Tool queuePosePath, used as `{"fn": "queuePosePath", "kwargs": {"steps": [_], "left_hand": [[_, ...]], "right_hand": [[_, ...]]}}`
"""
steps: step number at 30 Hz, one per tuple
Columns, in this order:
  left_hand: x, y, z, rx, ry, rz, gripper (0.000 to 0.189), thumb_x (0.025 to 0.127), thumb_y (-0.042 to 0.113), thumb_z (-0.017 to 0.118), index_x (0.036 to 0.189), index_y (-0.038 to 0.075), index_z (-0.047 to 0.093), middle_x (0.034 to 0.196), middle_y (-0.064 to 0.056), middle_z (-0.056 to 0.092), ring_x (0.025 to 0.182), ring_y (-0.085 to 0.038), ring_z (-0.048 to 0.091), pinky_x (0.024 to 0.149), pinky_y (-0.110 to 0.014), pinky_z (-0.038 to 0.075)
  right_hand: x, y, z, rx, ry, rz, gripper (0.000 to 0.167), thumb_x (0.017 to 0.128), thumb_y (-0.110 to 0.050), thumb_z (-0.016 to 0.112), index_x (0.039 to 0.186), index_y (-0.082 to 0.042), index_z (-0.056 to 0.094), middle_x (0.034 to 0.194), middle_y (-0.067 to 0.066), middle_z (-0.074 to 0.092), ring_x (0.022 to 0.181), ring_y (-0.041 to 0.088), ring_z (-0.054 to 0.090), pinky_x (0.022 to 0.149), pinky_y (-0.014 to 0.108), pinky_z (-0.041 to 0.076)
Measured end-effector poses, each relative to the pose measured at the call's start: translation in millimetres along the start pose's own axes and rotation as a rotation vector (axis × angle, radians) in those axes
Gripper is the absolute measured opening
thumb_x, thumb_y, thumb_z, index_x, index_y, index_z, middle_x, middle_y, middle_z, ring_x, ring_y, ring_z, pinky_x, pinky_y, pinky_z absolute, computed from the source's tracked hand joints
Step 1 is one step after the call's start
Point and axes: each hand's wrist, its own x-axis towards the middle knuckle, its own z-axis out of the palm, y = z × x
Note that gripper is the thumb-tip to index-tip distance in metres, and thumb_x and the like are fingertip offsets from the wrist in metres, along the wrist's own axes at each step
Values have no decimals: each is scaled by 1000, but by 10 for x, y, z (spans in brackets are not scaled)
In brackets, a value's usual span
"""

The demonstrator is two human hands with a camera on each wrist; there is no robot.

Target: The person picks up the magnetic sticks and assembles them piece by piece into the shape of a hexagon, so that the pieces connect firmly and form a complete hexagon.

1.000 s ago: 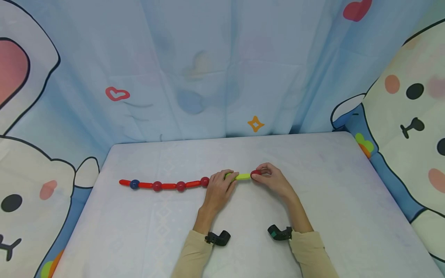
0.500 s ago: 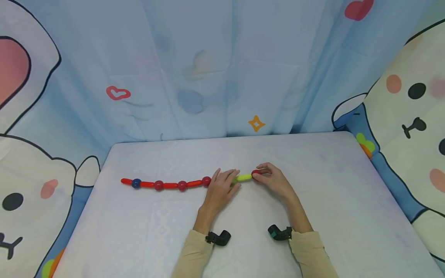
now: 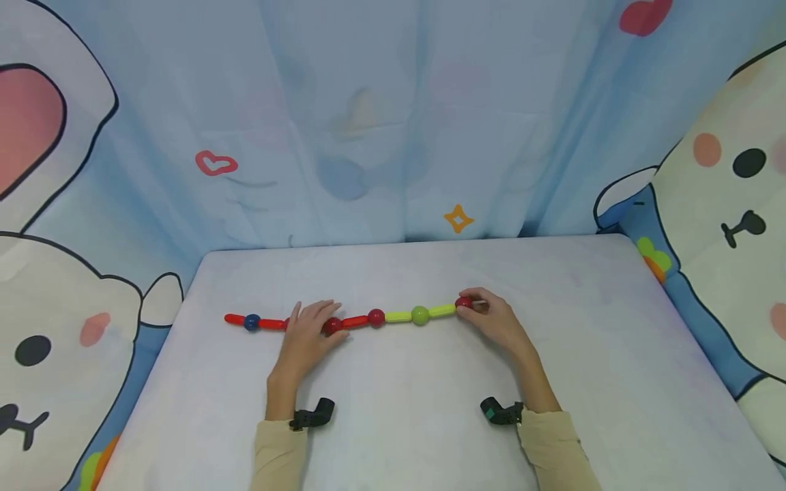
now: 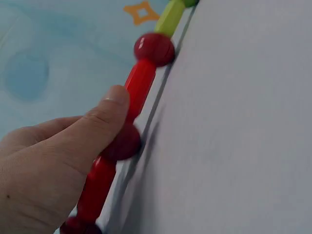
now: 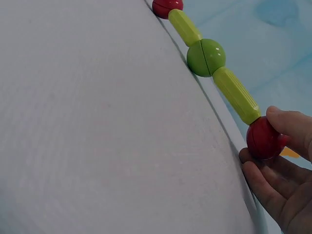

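Observation:
A straight chain of coloured balls and sticks, like a magnetic building set, lies across the table. At its left end are a red stick (image 3: pixel 234 318) and a blue ball (image 3: pixel 252 322); further right come red balls and red sticks, then yellow-green sticks (image 5: pixel 237 95) around a green ball (image 5: pixel 206 57). My left hand (image 3: pixel 305 344) spreads over the red part, fingers loosely extended, hiding some of it; in the left wrist view its thumb overlaps a red ball (image 4: pixel 124 142). With thumb and fingertips, my right hand (image 3: pixel 496 324) pinches the red end ball (image 5: pixel 263 138).
The chain lies on a white cloth-covered table (image 3: pixel 405 409). Behind the table hangs a light blue curtain (image 3: pixel 381 123) printed with cartoon animals at both sides. Each wrist carries a small black camera, the left one (image 3: pixel 313 413) and the right one (image 3: pixel 501 411).
My left hand has moved left along the chain, from the yellow-green part to the red part, uncovering the green ball. My right hand still pinches the red end ball.

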Motion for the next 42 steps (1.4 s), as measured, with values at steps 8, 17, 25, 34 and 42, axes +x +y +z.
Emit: {"fn": "queuePosePath", "kwargs": {"steps": [8, 17, 25, 34, 42], "left_hand": [[-352, -659, -482, 70, -46, -202, 60, 85, 35, 73, 137, 16, 53, 145, -16, 47, 138, -37, 34, 114, -67, 12], [-298, -521, -356, 159, 65, -114, 53, 77, 39, 81, 121, 15, 66, 124, -14, 64, 121, -34, 55, 113, -65, 21], [-126, -306, -99, 88, 57, 6, 41, 84, 38, 74, 121, 20, 69, 115, -8, 66, 110, -27, 59, 96, -49, 49], [-59, -122, 45, 164, 83, -84, 41, 87, 41, 70, 124, 23, 68, 107, -7, 69, 100, -25, 61, 84, -40, 50], [-24, 16, 78, 181, 112, -69, 40, 87, 35, 71, 123, 20, 68, 104, -7, 70, 94, -24, 62, 79, -37, 54]], "right_hand": [[6, 13, -56, -68, -15, -54, 37, 92, -22, 67, 123, -5, 58, 120, 16, 63, 113, 31, 58, 98, 47, 50], [-27, -79, 25, -170, -66, -142, 33, 89, -14, 68, 120, -3, 60, 122, 18, 62, 111, 32, 56, 96, 49, 49], [-7, -114, 112, -279, -60, -237, 27, 91, -13, 66, 117, -4, 65, 121, 16, 64, 116, 34, 57, 99, 50, 46], [-39, -140, 108, -307, -46, -165, 29, 89, -19, 69, 113, -3, 66, 112, 15, 67, 101, 28, 58, 88, 44, 50], [-48, -161, 99, -333, -40, -98, 28, 88, -23, 71, 109, -5, 67, 104, 12, 68, 92, 24, 58, 80, 38, 50]]}}
